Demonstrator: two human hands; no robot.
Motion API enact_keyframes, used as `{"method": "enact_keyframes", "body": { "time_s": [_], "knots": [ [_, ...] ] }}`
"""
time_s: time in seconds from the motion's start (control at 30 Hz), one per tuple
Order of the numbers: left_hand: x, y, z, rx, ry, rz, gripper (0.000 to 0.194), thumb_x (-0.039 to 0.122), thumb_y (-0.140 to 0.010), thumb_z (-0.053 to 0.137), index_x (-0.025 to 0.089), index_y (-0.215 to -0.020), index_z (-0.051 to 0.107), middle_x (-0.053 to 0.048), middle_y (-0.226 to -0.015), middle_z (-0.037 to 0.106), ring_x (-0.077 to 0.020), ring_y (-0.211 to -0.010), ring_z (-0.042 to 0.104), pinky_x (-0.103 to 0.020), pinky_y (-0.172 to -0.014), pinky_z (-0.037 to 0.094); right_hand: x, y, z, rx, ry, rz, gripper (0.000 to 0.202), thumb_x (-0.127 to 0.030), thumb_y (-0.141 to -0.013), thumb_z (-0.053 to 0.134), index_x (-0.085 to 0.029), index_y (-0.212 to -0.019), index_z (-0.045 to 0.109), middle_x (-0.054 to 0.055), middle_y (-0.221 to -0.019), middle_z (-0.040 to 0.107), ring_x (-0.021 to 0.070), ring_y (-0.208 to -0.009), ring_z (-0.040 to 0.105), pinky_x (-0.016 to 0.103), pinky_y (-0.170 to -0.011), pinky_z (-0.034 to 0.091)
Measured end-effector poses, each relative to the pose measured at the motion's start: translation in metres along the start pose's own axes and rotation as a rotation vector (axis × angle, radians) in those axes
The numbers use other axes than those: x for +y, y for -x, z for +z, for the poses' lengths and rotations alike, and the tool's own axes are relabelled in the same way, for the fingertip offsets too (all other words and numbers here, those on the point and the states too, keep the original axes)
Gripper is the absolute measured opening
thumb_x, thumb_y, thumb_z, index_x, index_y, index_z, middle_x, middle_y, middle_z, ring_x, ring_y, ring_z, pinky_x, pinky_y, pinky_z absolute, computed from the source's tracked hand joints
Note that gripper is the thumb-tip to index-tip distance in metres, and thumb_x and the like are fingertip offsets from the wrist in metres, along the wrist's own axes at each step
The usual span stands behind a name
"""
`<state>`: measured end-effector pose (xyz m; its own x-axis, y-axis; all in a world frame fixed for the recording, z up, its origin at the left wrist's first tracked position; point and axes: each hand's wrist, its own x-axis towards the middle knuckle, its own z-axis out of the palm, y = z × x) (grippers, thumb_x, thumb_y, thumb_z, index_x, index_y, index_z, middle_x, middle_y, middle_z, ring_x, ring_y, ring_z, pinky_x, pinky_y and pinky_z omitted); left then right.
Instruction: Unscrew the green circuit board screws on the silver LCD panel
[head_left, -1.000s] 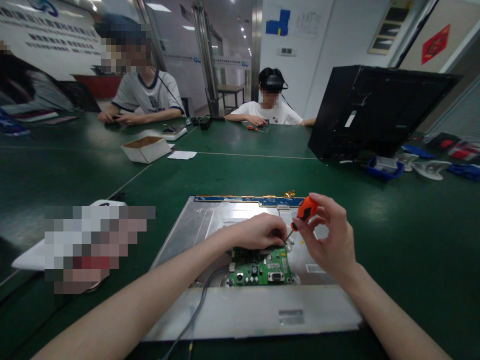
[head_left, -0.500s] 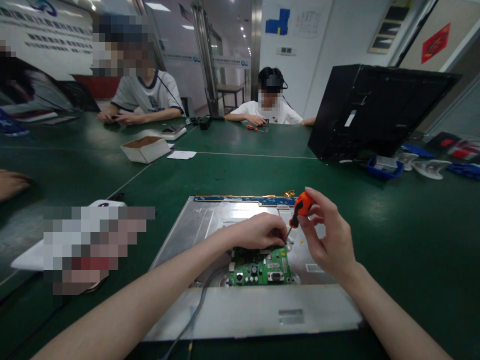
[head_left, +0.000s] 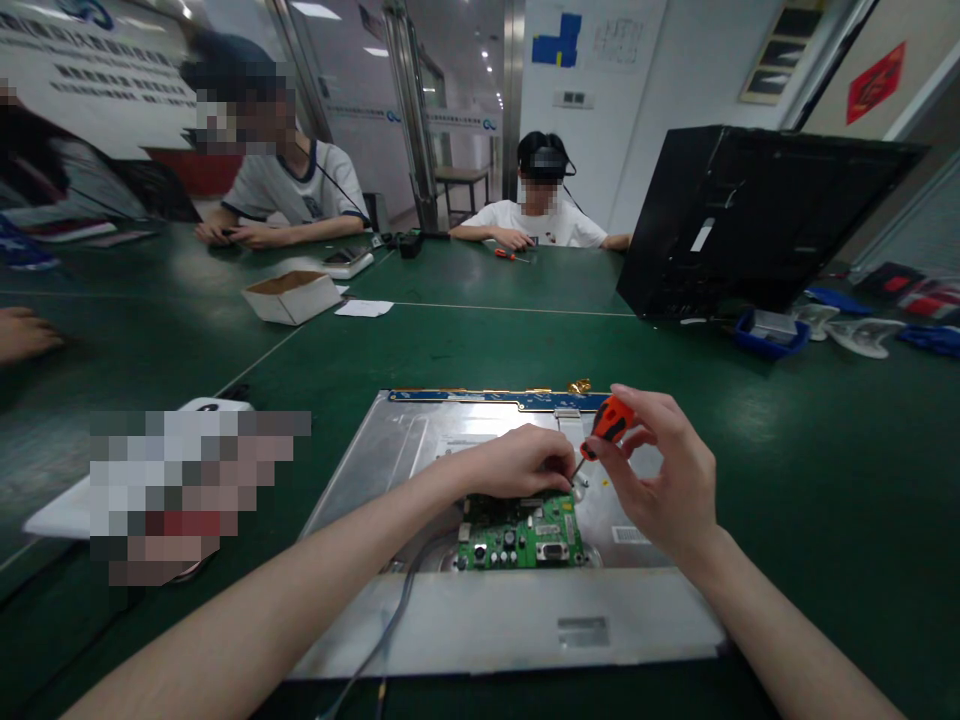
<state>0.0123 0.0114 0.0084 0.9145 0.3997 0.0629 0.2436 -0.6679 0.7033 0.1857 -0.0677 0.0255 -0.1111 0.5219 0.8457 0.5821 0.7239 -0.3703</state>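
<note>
My right hand (head_left: 664, 465) grips the orange and black handle of a screwdriver (head_left: 611, 420), tilted with its shaft pointing down and left. The screwdriver's tip reaches the far right corner of a green circuit board (head_left: 555, 530). Over the board's far edge, my left hand (head_left: 525, 460) has its fingers curled close by the tip; what they pinch, if anything, is hidden. The board lies on a silvery metal display panel (head_left: 360, 490), which has a blue strip board (head_left: 480, 398) along its far edge. A grey cable (head_left: 397, 615) runs off the near side.
A black monitor (head_left: 750, 220) stands at the back right beside a blue tray (head_left: 769, 335). Left of the panel lies a white device (head_left: 60, 510), partly blurred out. Farther back is an open cardboard box (head_left: 292, 298). Other people sit around the green table (head_left: 510, 345).
The screwdriver handle has tipped lower and to the right, and my right hand's fingers have shifted around it. My left hand stays almost still at the board.
</note>
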Motion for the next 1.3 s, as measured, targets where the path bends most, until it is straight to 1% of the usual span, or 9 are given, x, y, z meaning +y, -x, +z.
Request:
{"method": "enact_keyframes", "body": {
  "time_s": [0.1, 0.2, 0.47, 0.57, 0.67, 0.8, 0.97, 1.13, 1.3],
  "knots": [
    [0.0014, -0.0004, -0.0005, 0.003, -0.010, -0.007, 0.009, 0.007, -0.082, 0.067, 0.014, -0.084, 0.063, 0.001, -0.073, 0.060, -0.0128, -0.068, 0.055, -0.022, -0.063, 0.040, -0.0002, 0.0009, -0.0004, 0.001, 0.009, 0.012, 0.060, -0.007, -0.086, 0.059, -0.030, -0.139, 0.042, 0.003, -0.103, 0.059, 0.0137, -0.076, 0.060, 0.024, -0.052, 0.053],
    [0.0013, -0.0006, -0.0003, 0.008, -0.019, -0.012, 0.008, 0.009, -0.082, 0.068, 0.014, -0.082, 0.062, 0.002, -0.073, 0.060, -0.0127, -0.068, 0.054, -0.022, -0.063, 0.039, 0.0006, 0.0027, -0.0012, 0.006, 0.030, 0.021, 0.059, -0.008, -0.086, 0.059, -0.028, -0.139, 0.042, 0.003, -0.101, 0.060, 0.0148, -0.080, 0.061, 0.024, -0.053, 0.053],
    [-0.0020, 0.0002, 0.0000, -0.009, 0.015, -0.015, 0.009, 0.007, -0.081, 0.067, 0.014, -0.083, 0.062, 0.001, -0.076, 0.062, -0.0133, -0.070, 0.056, -0.023, -0.065, 0.041, 0.0004, 0.0015, -0.0011, -0.015, 0.058, 0.018, 0.056, -0.011, -0.087, 0.059, -0.027, -0.138, 0.042, 0.003, -0.098, 0.061, 0.0140, -0.075, 0.061, 0.023, -0.051, 0.052],
    [-0.0022, 0.0001, -0.0010, -0.016, 0.020, -0.007, 0.011, 0.004, -0.080, 0.065, 0.014, -0.083, 0.063, 0.001, -0.077, 0.063, -0.0135, -0.071, 0.057, -0.023, -0.066, 0.041, 0.0004, 0.0014, -0.0012, -0.021, 0.056, 0.020, 0.057, -0.011, -0.087, 0.059, -0.027, -0.138, 0.041, 0.003, -0.101, 0.062, 0.0142, -0.075, 0.062, 0.023, -0.050, 0.052],
    [-0.0028, -0.0001, -0.0010, -0.017, 0.012, -0.003, 0.011, 0.003, -0.080, 0.064, 0.014, -0.083, 0.063, 0.001, -0.076, 0.062, -0.0137, -0.071, 0.057, -0.024, -0.066, 0.041, 0.0004, 0.0023, -0.0013, -0.015, 0.060, 0.027, 0.058, -0.011, -0.086, 0.060, -0.027, -0.138, 0.041, 0.004, -0.105, 0.062, 0.0125, -0.071, 0.062, 0.023, -0.050, 0.052],
    [-0.0045, 0.0002, -0.0002, -0.023, 0.020, -0.001, 0.014, 0.003, -0.081, 0.063, 0.014, -0.089, 0.065, 0.000, -0.080, 0.064, -0.0141, -0.073, 0.058, -0.024, -0.067, 0.043, 0.0013, 0.0032, -0.0004, -0.007, 0.040, 0.022, 0.059, -0.010, -0.084, 0.063, -0.027, -0.136, 0.042, 0.002, -0.102, 0.060, 0.0106, -0.067, 0.058, 0.022, -0.049, 0.051],
    [-0.0050, 0.0009, -0.0005, -0.025, 0.049, -0.009, 0.019, 0.003, -0.081, 0.062, 0.016, -0.095, 0.066, -0.001, -0.081, 0.065, -0.0141, -0.073, 0.059, -0.024, -0.068, 0.044, 0.0028, 0.0018, 0.0003, -0.019, 0.016, 0.018, 0.061, -0.010, -0.083, 0.065, -0.030, -0.136, 0.041, 0.001, -0.096, 0.057, 0.0111, -0.069, 0.056, 0.022, -0.049, 0.050],
    [-0.0027, 0.0009, -0.0015, -0.024, 0.057, -0.010, 0.014, 0.005, -0.081, 0.062, 0.015, -0.089, 0.065, 0.000, -0.078, 0.063, -0.0135, -0.071, 0.058, -0.024, -0.066, 0.043, -0.0001, -0.0013, -0.0014, -0.030, 0.050, 0.023, 0.057, -0.011, -0.088, 0.059, -0.033, -0.138, 0.043, 0.002, -0.099, 0.055, 0.0127, -0.072, 0.057, 0.023, -0.050, 0.051],
    [-0.0019, 0.0007, -0.0013, 0.000, 0.040, -0.002, 0.010, 0.005, -0.079, 0.063, 0.015, -0.081, 0.062, 0.001, -0.074, 0.060, -0.0126, -0.068, 0.055, -0.023, -0.064, 0.042, -0.0034, -0.0014, -0.0021, -0.068, 0.049, 0.031, 0.059, -0.009, -0.091, 0.050, -0.030, -0.144, 0.037, 0.005, -0.101, 0.059, 0.0144, -0.073, 0.060, 0.026, -0.054, 0.055]
  ]
}}
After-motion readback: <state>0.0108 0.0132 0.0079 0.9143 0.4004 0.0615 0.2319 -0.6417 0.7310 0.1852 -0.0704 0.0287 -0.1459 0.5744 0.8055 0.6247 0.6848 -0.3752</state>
